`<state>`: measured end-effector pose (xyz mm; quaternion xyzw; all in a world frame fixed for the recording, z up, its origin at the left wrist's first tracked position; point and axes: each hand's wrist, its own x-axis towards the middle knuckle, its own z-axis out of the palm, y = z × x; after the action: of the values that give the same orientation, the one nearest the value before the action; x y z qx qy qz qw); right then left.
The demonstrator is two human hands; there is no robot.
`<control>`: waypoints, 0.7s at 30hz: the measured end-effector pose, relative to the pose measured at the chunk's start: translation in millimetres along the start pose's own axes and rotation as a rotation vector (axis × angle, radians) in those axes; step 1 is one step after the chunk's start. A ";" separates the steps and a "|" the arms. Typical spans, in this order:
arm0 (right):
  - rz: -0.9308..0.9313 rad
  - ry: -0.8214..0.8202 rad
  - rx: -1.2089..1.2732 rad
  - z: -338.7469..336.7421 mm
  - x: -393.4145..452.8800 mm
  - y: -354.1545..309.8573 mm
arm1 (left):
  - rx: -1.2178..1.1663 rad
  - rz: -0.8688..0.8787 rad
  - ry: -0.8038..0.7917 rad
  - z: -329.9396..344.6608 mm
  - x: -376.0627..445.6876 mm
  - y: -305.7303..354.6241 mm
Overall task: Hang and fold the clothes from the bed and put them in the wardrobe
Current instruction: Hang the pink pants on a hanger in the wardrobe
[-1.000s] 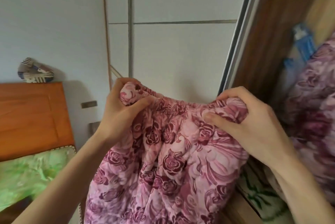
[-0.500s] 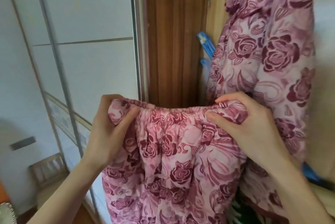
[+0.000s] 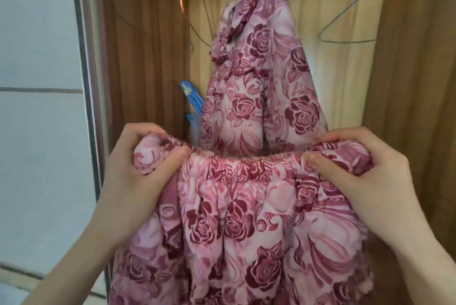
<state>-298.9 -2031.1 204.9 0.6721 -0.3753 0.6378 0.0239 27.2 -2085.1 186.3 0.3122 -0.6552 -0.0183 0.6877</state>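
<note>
Fingers of left hand [image 3: 138, 171] and right hand [image 3: 357, 171] grip floral trousers [image 3: 246, 218] by bunched waistband, held spread before open wardrobe [image 3: 148, 57], likely to hang beside matching top [image 3: 261, 77].

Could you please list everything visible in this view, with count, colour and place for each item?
Held garment: one, pink with dark red roses, in the foreground, gathered top edge stretched between both hands.
Hung garment: one, same rose print, hanging inside the wardrobe on a blue hook.
Empty wire hanger: one, blue-grey, upper right on the rail.
Thin hangers: at least two, orange and brownish, upper left of the hung garment; exact count unclear.
Blue plastic item: one, low behind the hung garment's left side; what it is cannot be told.
Wardrobe: one, brown wood.
Sliding door: one, white panels, far left.
Left hand: grip on the held garment's left corner.
Right hand: grip on its right corner.
</note>
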 end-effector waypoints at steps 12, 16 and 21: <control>-0.099 0.197 -0.545 -59.3 -0.4 -33.8 | -0.405 0.043 -0.231 81.8 41.9 11.7; -0.053 0.224 -0.553 -69.1 2.8 -20.4 | -0.484 0.020 -0.266 109.5 51.0 10.0; 0.016 0.252 -0.595 -86.1 4.5 -14.5 | -0.677 0.021 -0.296 136.9 62.3 22.9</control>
<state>-364.0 -1978.8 231.3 0.5485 -0.5446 0.5785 0.2606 -97.8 -2149.3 244.8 0.0544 -0.7076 -0.2721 0.6499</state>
